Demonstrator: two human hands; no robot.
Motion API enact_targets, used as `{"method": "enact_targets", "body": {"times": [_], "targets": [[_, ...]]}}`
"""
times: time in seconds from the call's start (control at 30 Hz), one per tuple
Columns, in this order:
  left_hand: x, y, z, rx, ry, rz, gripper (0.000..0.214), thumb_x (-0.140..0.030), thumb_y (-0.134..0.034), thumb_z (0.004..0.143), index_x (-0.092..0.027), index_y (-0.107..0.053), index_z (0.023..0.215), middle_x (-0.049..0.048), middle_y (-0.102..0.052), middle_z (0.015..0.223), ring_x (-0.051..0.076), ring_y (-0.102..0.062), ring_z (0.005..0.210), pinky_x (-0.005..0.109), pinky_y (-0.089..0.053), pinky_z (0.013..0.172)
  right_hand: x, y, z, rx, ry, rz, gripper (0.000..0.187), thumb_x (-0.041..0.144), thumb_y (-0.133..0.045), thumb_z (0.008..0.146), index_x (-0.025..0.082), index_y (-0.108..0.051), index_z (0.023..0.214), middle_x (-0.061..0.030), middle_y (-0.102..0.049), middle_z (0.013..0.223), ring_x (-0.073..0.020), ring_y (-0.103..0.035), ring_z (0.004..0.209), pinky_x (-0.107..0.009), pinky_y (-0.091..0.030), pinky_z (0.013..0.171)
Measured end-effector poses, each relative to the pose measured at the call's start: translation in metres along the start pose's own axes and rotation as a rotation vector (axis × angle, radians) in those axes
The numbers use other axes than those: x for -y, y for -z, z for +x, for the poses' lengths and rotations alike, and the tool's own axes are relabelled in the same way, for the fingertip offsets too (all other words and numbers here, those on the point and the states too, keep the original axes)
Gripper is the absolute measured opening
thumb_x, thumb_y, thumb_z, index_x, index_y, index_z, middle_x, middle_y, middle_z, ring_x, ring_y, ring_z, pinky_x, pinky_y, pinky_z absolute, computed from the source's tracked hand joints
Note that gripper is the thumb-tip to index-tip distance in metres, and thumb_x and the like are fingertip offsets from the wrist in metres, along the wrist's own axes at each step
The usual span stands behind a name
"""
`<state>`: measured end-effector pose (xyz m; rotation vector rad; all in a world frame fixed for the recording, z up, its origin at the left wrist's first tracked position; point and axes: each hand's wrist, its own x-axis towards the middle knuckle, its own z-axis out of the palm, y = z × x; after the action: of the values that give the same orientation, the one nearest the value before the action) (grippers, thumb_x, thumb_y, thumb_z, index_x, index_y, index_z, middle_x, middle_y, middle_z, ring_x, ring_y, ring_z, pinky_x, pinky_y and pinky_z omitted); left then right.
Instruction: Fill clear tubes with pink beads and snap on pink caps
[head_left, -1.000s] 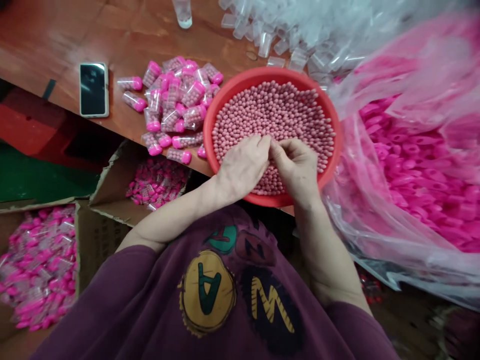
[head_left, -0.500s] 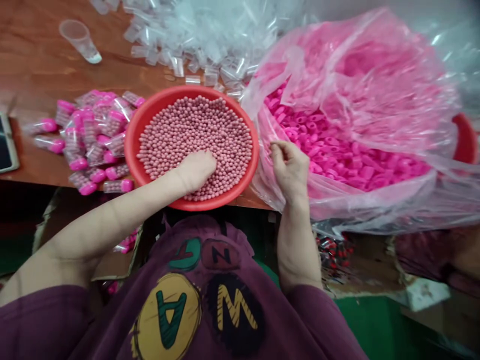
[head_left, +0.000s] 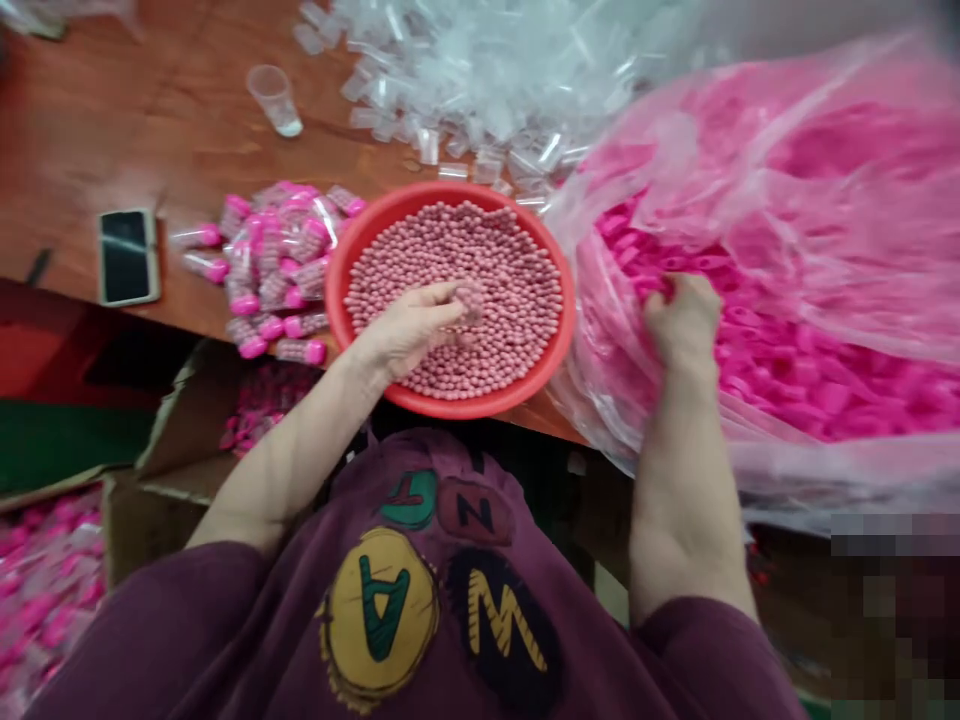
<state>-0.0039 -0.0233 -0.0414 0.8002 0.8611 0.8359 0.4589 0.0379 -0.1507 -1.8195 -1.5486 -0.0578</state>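
Observation:
My left hand (head_left: pixel 420 325) is closed around a small clear plastic bottle (head_left: pixel 469 298) with pink beads showing inside, just above the bead-filled red basin. Pink beads (head_left: pixel 495 350) fill the red basin (head_left: pixel 568 320) almost to its rim. To the right, my right hand (head_left: pixel 686 310) reaches into a clear plastic bag (head_left: pixel 622 400) of bright pink caps (head_left: pixel 802 375). Its thumb and fingers are pinched together on a pink cap, though the fingertips are partly hidden among the others.
Filled, pink-capped bottles (head_left: pixel 274 260) lie heaped left of the basin, beside a phone (head_left: pixel 126 258). Behind are loose clear bottles (head_left: pixel 495 70) and a clear cup (head_left: pixel 274 100). Below the table edge stand cardboard boxes (head_left: pixel 172 440) with more pink-capped bottles (head_left: pixel 52 580).
My left hand has lifted out of the beads, and the bottle in it now shows. My right hand has moved from the bag's edge in among the caps. The view has swung left.

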Motion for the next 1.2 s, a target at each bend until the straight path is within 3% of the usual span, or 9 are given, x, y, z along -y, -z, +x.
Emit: {"method": "enact_targets", "body": {"times": [0.1, 0.17, 0.3, 0.33, 0.5, 0.63, 0.8, 0.93, 1.2], "targets": [[0.000, 0.005, -0.006, 0.015, 0.096, -0.189, 0.019, -0.020, -0.077, 0.097, -0.017, -0.072, 0.115, 0.0051, -0.079, 0.100, 0.017, -0.079, 0.093, 0.028, -0.062, 0.082, -0.003, 0.009, -0.003, -0.233, 0.069, 0.083, 0.022, 0.043, -0.074, 0.099, 0.036, -0.082, 0.118, -0.0101, -0.084, 0.116, -0.0409, -0.077, 0.117, -0.071, -0.054, 0.114], [0.001, 0.008, -0.009, 0.048, 0.111, -0.272, 0.016, -0.020, -0.073, 0.102, -0.017, -0.072, 0.118, 0.0064, -0.080, 0.102, 0.018, -0.081, 0.093, 0.028, -0.062, 0.080, 0.023, 0.013, -0.013, -0.441, 0.019, 0.284, 0.018, 0.046, -0.078, 0.100, 0.040, -0.086, 0.115, -0.0059, -0.081, 0.099, -0.0360, -0.078, 0.091, -0.062, -0.062, 0.090], [0.008, 0.008, -0.016, 0.054, 0.079, -0.339, 0.014, -0.019, -0.073, 0.104, -0.017, -0.073, 0.118, 0.0054, -0.080, 0.100, 0.015, -0.079, 0.085, 0.025, -0.061, 0.076, 0.141, 0.007, -0.055, -0.085, -0.092, 0.752, 0.033, 0.050, -0.089, 0.098, 0.040, -0.085, 0.130, -0.0069, -0.086, 0.106, -0.0273, -0.074, 0.073, -0.051, -0.063, 0.067], [0.010, 0.009, -0.018, 0.048, 0.071, -0.336, 0.015, -0.019, -0.074, 0.103, -0.018, -0.073, 0.118, 0.0051, -0.080, 0.100, 0.014, -0.077, 0.083, 0.025, -0.060, 0.075, 0.174, 0.002, -0.067, -0.108, -0.092, 0.804, 0.034, 0.055, -0.090, 0.095, 0.037, -0.086, 0.124, -0.0069, -0.086, 0.100, -0.0245, -0.071, 0.067, -0.048, -0.062, 0.063], [0.021, 0.012, -0.023, 0.041, 0.023, -0.272, 0.026, -0.022, -0.078, 0.100, -0.018, -0.077, 0.125, 0.0081, -0.081, 0.113, 0.014, -0.075, 0.087, 0.026, -0.057, 0.074, 0.275, -0.012, -0.101, 0.312, 0.064, 0.716, 0.041, 0.062, -0.067, 0.110, 0.033, -0.079, 0.136, -0.0041, -0.083, 0.111, -0.0225, -0.079, 0.089, -0.046, -0.071, 0.084], [0.025, 0.012, -0.020, 0.048, 0.013, -0.235, 0.017, -0.022, -0.076, 0.102, -0.016, -0.079, 0.118, 0.0065, -0.078, 0.106, 0.013, -0.071, 0.082, 0.024, -0.049, 0.067, 0.286, -0.007, -0.099, 0.381, 0.210, 0.614, 0.036, 0.056, -0.068, 0.110, 0.029, -0.083, 0.128, -0.0071, -0.081, 0.117, -0.0268, -0.079, 0.108, -0.050, -0.069, 0.097], [0.028, 0.008, -0.017, -0.013, 0.017, -0.198, 0.017, -0.015, -0.068, 0.105, -0.016, -0.081, 0.116, 0.0038, -0.076, 0.099, 0.010, -0.064, 0.077, 0.021, -0.046, 0.065, 0.282, 0.003, -0.094, 0.470, 0.258, 0.630, 0.026, 0.042, -0.070, 0.111, 0.028, -0.086, 0.125, -0.0065, -0.080, 0.109, -0.0255, -0.078, 0.100, -0.049, -0.068, 0.094], [0.028, 0.008, -0.016, -0.038, 0.016, -0.187, 0.019, -0.018, -0.069, 0.105, -0.017, -0.082, 0.119, 0.0045, -0.077, 0.100, 0.011, -0.065, 0.077, 0.021, -0.046, 0.063, 0.276, 0.003, -0.094, 0.412, 0.339, 0.413, 0.030, 0.046, -0.063, 0.113, 0.029, -0.083, 0.128, -0.0098, -0.078, 0.116, -0.0299, -0.078, 0.108, -0.053, -0.069, 0.098], [0.018, 0.007, -0.016, -0.032, 0.079, -0.269, 0.023, -0.009, -0.063, 0.104, -0.013, -0.077, 0.122, 0.0050, -0.077, 0.095, 0.008, -0.066, 0.073, 0.020, -0.044, 0.062, 0.272, -0.007, -0.100, 0.367, 0.194, 0.528, 0.035, 0.051, -0.064, 0.113, 0.029, -0.080, 0.136, -0.0086, -0.081, 0.120, -0.0283, -0.079, 0.109, -0.051, -0.069, 0.101]]}}
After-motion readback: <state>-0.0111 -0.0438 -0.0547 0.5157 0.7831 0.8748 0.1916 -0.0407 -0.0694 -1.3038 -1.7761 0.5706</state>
